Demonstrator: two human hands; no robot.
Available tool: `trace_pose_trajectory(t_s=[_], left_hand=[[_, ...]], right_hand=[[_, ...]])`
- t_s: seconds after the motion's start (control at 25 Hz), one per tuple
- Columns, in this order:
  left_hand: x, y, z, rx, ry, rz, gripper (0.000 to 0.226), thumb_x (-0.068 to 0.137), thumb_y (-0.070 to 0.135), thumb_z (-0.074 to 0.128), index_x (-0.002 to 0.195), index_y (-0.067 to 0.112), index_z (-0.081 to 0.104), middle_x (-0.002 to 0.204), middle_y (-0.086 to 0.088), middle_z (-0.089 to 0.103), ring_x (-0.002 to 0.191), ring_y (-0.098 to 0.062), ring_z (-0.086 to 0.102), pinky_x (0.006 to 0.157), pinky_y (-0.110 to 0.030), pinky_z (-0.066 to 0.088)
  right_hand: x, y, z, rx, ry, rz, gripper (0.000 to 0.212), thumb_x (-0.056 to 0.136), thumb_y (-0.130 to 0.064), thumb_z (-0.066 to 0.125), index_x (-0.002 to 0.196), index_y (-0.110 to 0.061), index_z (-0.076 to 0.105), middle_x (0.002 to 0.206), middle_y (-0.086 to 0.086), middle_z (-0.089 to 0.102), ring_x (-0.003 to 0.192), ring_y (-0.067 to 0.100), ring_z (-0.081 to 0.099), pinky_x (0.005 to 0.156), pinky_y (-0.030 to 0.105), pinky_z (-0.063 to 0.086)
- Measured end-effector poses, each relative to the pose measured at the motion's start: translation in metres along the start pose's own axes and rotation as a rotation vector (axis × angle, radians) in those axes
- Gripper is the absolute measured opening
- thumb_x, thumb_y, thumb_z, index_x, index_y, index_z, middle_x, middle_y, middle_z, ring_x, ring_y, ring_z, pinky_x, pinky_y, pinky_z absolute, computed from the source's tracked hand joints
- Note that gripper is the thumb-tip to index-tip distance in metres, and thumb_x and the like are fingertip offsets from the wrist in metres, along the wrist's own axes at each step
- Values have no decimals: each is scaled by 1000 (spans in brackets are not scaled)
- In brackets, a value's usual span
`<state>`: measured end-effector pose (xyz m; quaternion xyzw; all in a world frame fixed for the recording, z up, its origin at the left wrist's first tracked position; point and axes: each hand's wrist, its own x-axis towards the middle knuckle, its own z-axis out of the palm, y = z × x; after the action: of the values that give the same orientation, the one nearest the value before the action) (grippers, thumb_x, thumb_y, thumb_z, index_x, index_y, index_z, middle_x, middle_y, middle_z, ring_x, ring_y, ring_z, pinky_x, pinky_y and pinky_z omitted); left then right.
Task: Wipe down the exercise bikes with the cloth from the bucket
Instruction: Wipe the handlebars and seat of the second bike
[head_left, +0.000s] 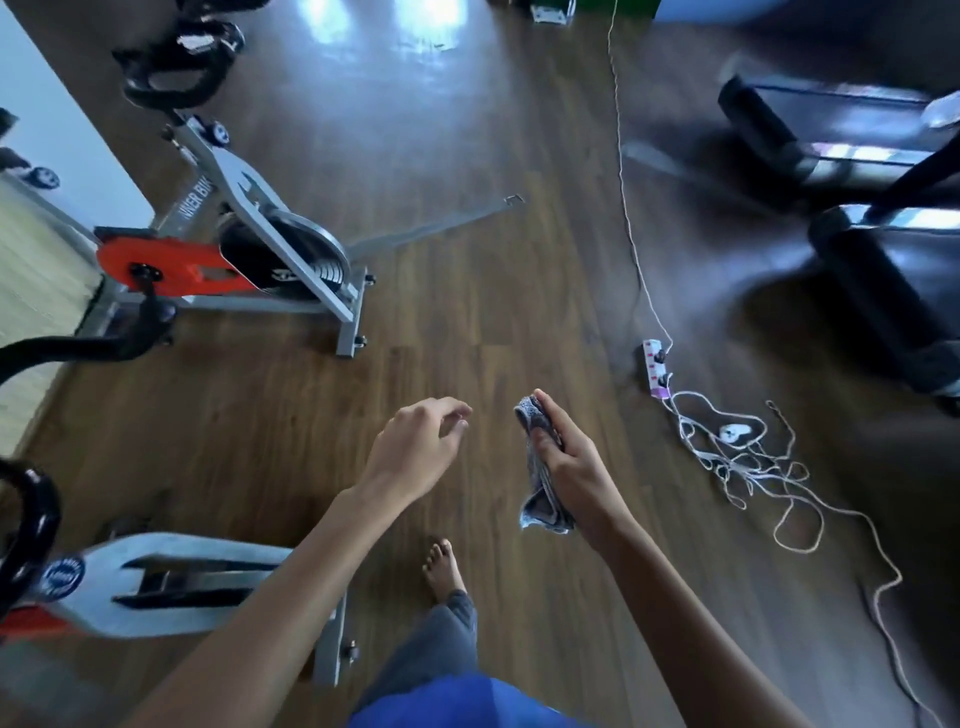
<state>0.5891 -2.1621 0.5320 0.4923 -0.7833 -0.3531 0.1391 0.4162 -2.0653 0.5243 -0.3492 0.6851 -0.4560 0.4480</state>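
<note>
My right hand grips a folded grey patterned cloth that hangs down over the wooden floor. My left hand hovers beside it, a short gap to the left, fingers loosely curled and holding nothing. A grey exercise bike with an orange-red guard and black handlebars stands at the left. A second grey bike is at the lower left, close to my left arm. No bucket is in view.
A white power strip with a tangle of white cables lies on the floor to the right. Dark treadmills stand at the upper right. My bare foot is below the hands. A wall runs along the left.
</note>
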Motion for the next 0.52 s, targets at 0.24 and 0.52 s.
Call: trace_pose_trajectory(t_s=[0.24, 0.52], left_hand=[[100, -15, -46, -106, 139, -98, 23, 97, 24, 60, 118, 22, 70, 113, 4, 72, 104, -12, 66, 91, -33, 54], [143, -78, -99, -159, 362, -368, 21, 94, 23, 62, 114, 23, 71, 111, 5, 73, 99, -12, 68, 91, -33, 54]], right_hand=[[121, -57, 35, -77, -152, -42, 47, 106, -14, 46, 151, -23, 38, 147, -16, 45, 134, -2, 42, 96, 3, 36], [236, -104, 127, -164, -484, -84, 47, 104, -10, 48, 149, -20, 42, 141, -8, 52, 119, 0, 54, 98, 13, 42]])
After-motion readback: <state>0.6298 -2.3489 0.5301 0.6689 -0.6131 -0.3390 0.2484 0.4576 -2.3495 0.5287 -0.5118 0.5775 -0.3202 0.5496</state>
